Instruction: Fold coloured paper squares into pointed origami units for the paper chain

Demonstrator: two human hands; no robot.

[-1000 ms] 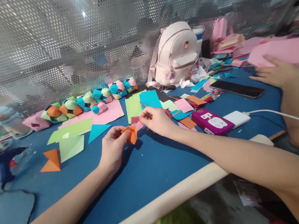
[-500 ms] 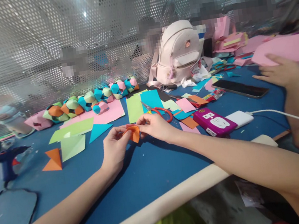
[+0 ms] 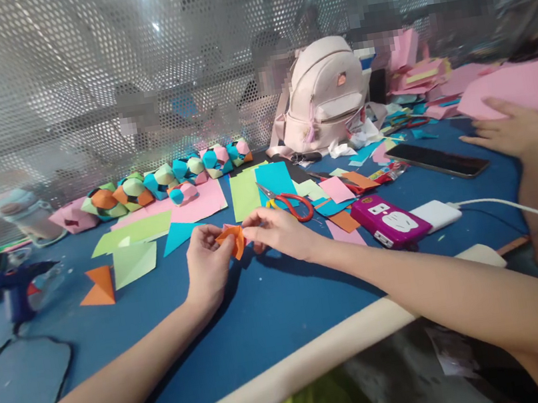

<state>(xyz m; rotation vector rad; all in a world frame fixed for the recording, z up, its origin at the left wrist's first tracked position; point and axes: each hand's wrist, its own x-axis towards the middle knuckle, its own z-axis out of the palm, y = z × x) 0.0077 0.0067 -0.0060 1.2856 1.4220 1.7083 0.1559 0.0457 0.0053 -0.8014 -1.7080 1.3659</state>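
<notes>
A small folded orange paper piece [image 3: 235,239], with a bit of pink showing behind it, is held up over the blue table between my two hands. My left hand [image 3: 209,259] pinches its left side between thumb and fingers. At its right edge my right hand [image 3: 276,233] is closed on it, fingertips partly hidden. Left of my hands lie a folded orange piece [image 3: 100,286], a pale green square [image 3: 135,263] and a blue triangle [image 3: 178,238]. Scissors with red handles [image 3: 294,204] rest just beyond my right hand.
Folded paper balls [image 3: 159,181] line the back. A blue glue gun [image 3: 19,286] with its cord stands at left. To the right are a purple power strip [image 3: 389,220], a white charger [image 3: 435,215], a phone [image 3: 437,160] and a backpack [image 3: 326,95]. Another person's hand [image 3: 505,129] touches pink paper.
The orange piece has turned slightly and moved a little left between my hands. The whole scene has shifted slightly right in view.
</notes>
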